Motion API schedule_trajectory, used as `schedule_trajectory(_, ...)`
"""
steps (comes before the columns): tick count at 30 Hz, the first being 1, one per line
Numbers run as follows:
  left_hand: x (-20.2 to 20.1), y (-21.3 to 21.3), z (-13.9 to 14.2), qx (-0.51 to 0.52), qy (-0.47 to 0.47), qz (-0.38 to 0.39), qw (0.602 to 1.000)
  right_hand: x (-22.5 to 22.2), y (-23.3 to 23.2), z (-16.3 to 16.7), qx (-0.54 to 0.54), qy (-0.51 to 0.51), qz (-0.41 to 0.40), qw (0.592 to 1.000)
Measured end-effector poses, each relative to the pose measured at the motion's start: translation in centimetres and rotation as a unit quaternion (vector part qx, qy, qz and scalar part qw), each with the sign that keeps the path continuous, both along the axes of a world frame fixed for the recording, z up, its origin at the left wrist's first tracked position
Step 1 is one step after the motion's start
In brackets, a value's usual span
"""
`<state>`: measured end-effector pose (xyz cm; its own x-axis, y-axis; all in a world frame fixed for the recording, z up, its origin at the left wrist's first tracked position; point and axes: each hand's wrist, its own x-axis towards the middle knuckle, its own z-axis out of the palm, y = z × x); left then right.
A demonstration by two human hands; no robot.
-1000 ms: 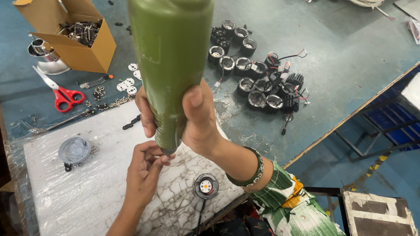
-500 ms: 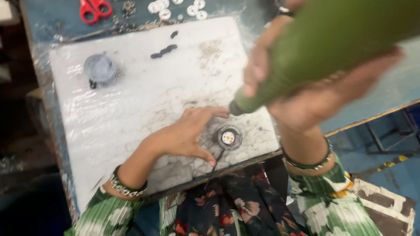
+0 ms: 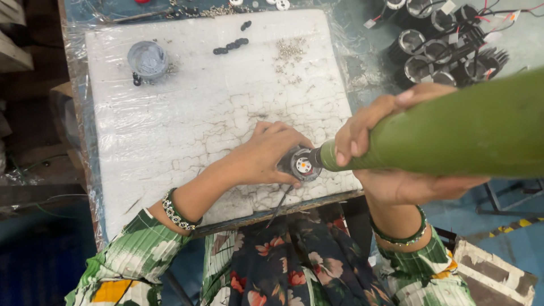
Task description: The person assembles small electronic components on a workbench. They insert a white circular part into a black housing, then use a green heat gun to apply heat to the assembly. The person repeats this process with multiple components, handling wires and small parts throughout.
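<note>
Lower centre of the frame: the left hand [image 3: 266, 156] lies flat-curled over a small round lamp module [image 3: 302, 165], fingers clamped around its rim, pinning it to the white wrapped board [image 3: 198, 113] close to the board's near edge. The right hand [image 3: 391, 153] is clenched around a thick green electric screwdriver [image 3: 453, 133], which enters from the right edge; its dark tip meets the module's right side. A thin wire [image 3: 280, 205] trails from the module over the board's edge. By the look of it, fastening on this one unit is under way, not finished; whether any screw is already seated cannot be told. Upper right: a cluster of black finned lamp housings [image 3: 447, 48] with red leads. Upper left on the board: one grey round cap [image 3: 147, 58]. Upper middle: a short row of black rings [image 3: 231, 45] and a scatter of small screws [image 3: 290, 51]. Nothing lies between tool and module; the big tool body hides part of the bench at right.
</note>
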<state>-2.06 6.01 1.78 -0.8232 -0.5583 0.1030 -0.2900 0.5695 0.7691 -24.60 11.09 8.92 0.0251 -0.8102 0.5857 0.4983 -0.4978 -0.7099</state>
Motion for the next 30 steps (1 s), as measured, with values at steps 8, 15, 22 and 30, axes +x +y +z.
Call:
schedule_trajectory(8, 0.2, -0.7, -0.2, 0.002, -0.006, 0.0, 1.0, 0.8, 0.0, -0.5, 0.021, 0.0, -0.049, 0.999)
schedule_trajectory(15, 0.1, -0.9, -0.1, 0.005, -0.009, 0.001, 1.0, 1.3, -0.5, -0.3, 0.022, -0.002, -0.046, 0.999)
schedule_trajectory(22, -0.1, -0.5, 0.1, -0.02, -0.015, 0.013, 1.0, 3.7, -1.2, 1.3, 0.055, 0.092, -0.068, 0.992)
schedule_trajectory(30, -0.3, 0.3, 0.1, -0.05, -0.007, 0.027, 0.998, 4.3, -0.8, 2.5, 0.08, 0.108, -0.033, 0.99)
